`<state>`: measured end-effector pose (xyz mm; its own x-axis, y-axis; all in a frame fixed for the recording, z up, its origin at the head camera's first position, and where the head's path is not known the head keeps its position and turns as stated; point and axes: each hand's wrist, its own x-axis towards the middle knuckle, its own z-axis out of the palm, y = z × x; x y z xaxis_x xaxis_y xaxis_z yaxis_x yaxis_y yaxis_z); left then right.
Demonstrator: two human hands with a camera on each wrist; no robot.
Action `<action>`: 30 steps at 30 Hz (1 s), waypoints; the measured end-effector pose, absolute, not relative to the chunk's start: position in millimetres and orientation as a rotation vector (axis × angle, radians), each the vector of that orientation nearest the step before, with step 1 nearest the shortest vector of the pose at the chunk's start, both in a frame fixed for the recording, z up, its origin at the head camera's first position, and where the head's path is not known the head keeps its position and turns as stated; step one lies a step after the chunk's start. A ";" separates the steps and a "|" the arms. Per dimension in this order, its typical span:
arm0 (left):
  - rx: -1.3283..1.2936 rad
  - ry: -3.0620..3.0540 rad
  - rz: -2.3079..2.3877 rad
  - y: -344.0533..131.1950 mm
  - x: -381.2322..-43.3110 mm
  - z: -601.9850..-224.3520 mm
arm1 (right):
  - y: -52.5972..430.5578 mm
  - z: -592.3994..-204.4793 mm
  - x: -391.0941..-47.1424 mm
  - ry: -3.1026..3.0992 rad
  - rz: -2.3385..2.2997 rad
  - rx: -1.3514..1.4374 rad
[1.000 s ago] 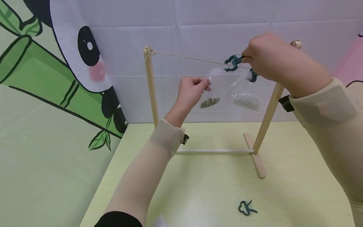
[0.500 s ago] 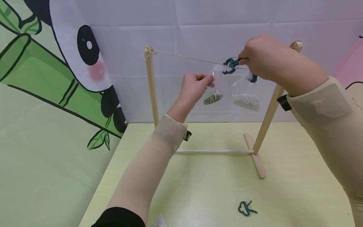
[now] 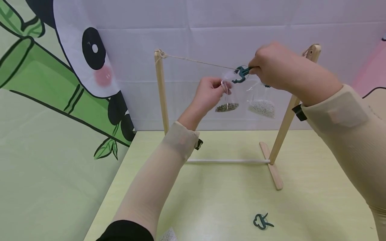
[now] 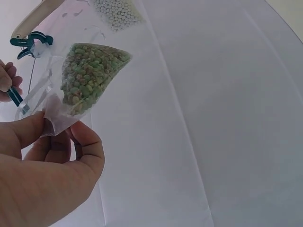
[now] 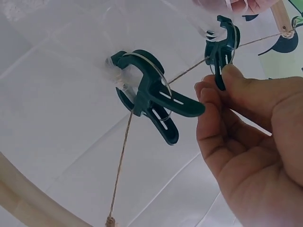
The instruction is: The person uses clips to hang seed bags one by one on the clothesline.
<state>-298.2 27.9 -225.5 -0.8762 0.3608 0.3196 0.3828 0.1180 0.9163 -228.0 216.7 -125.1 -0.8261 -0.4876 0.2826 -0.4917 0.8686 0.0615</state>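
Up at the string (image 3: 199, 62), my right hand (image 3: 275, 72) had a green clip (image 5: 219, 51) pinched, and just apart from it my left hand (image 3: 209, 90) pinched the bag of green grains (image 4: 90, 75), aloft near the clip, while the bag of white beads (image 3: 261, 108) hung from a second clip (image 5: 147, 90)

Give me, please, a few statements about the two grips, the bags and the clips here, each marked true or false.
1. The left grip pinches a clear bag of green and brown pieces. True.
2. The right grip holds nothing. False: it pinches a dark green clip.
3. A bag of small white balls hangs by another clip on the string. True.
4. Three clips lie on the table. False: only one loose clip is seen there.
5. The string is tied at the top of the left wooden post. True.
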 end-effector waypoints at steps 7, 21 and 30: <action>-0.784 -2.315 -1.912 26.3 -299.0 -226.2 | 218.9 -130.2 -225.4 -2.701 -0.009 0.830; -0.793 -2.394 -1.839 15.3 -299.7 -237.5 | 221.6 -138.6 -222.2 -2.618 0.071 0.901; -0.770 -2.422 -1.827 6.8 -294.4 -247.7 | 222.9 -146.8 -217.9 -2.568 0.141 0.922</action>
<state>-294.4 6.8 -247.7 -0.8787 0.3741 0.2965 0.3878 0.1973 0.9004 -217.9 222.9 -146.8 -0.6990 -0.5875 0.4078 -0.6286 0.7766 0.0413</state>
